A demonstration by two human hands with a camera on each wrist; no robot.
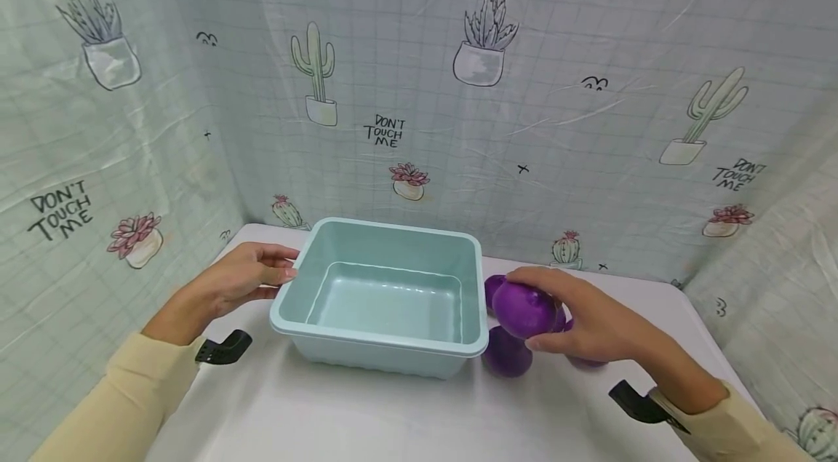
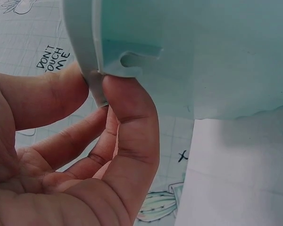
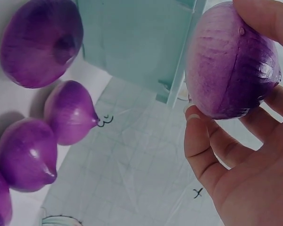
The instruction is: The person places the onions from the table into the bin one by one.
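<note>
A pale blue-green plastic basin stands on the white table with nothing inside it. My left hand pinches its left rim between thumb and fingers, as the left wrist view shows close up. To the right of the basin, my right hand holds a purple onion, thumb on one side and fingertips on the other; the same onion fills the upper right of the right wrist view. Several more purple onions lie below it, one of them close by the basin's right wall.
The white table runs back to a curtain printed with cacti and lettering, which also hangs along both sides. Black straps show at the left wrist and the right wrist. In the right wrist view, several onions lie in a row.
</note>
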